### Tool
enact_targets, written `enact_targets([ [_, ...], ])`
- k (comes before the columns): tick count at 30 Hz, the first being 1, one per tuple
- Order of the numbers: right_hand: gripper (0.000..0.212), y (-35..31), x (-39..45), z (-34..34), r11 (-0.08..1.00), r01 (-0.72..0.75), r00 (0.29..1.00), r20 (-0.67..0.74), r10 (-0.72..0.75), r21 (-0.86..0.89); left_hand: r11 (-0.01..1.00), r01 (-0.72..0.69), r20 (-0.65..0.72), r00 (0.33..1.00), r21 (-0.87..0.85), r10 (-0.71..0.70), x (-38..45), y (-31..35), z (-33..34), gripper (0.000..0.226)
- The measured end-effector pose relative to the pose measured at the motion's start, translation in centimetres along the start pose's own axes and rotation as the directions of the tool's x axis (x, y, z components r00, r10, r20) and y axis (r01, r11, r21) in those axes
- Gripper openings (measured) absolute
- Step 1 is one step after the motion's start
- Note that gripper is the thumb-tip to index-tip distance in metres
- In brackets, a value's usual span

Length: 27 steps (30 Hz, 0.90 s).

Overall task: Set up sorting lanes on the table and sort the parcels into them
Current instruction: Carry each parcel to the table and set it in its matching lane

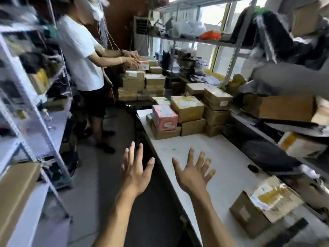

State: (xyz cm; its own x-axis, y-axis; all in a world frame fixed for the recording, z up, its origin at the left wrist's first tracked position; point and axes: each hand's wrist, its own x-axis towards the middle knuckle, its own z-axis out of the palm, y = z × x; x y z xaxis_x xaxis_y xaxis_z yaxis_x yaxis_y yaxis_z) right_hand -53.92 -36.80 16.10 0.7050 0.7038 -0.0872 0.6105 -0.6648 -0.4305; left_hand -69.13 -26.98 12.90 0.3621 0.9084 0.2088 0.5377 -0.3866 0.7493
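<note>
A white table (222,157) runs away from me on the right. At its far end stands a pile of parcels: a pink box (164,117) on top of brown cartons (188,108). One taped brown parcel (261,205) lies alone at the near right. My left hand (136,172) hovers over the table's left edge with fingers spread, holding nothing. My right hand (193,172) hangs above the bare tabletop, fingers spread and empty too. Both hands are well short of the pile.
Another person in a white shirt (80,54) stands ahead on the left, handling boxes on a second stack (140,82). Metal shelving (35,122) lines the left side and cluttered shelves (284,107) the right. A narrow aisle runs between.
</note>
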Motion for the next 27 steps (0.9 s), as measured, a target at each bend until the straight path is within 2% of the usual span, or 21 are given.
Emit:
enact_targets([
  [5,0.082,-5.7,4.0,2.6,0.998,0.052,0.998,0.045,-0.051,-0.025,0.999,0.026,-0.031,0.999,-0.039,-0.028,4.6,-3.3,-1.9,0.079],
  [10,0.084,-9.7,10.5,5.6,0.999,0.033,0.997,0.071,-0.032,-0.017,0.997,0.067,-0.028,0.997,-0.047,-0.068,10.9,-6.1,-1.8,0.08],
  [16,0.084,-14.0,21.5,8.0,0.994,0.069,0.996,0.056,-0.074,0.08,0.999,0.046,0.004,0.999,-0.019,-0.046,23.1,-8.0,-0.5,0.094],
  [20,0.084,-17.2,28.9,8.1,0.994,0.048,0.998,0.023,-0.051,0.099,0.999,0.025,0.039,0.999,-0.021,-0.024,31.2,-7.6,0.4,0.078],
  [23,0.084,-19.0,33.4,7.9,0.997,0.044,0.999,-0.002,-0.043,0.061,0.998,0.044,0.055,0.998,-0.046,-0.042,35.7,-8.0,1.9,0.078],
  [27,0.083,-20.6,37.8,8.5,0.998,0.026,0.999,0.032,-0.028,0.053,0.994,0.074,0.121,0.991,-0.083,-0.063,40.0,-9.8,3.9,0.069],
])
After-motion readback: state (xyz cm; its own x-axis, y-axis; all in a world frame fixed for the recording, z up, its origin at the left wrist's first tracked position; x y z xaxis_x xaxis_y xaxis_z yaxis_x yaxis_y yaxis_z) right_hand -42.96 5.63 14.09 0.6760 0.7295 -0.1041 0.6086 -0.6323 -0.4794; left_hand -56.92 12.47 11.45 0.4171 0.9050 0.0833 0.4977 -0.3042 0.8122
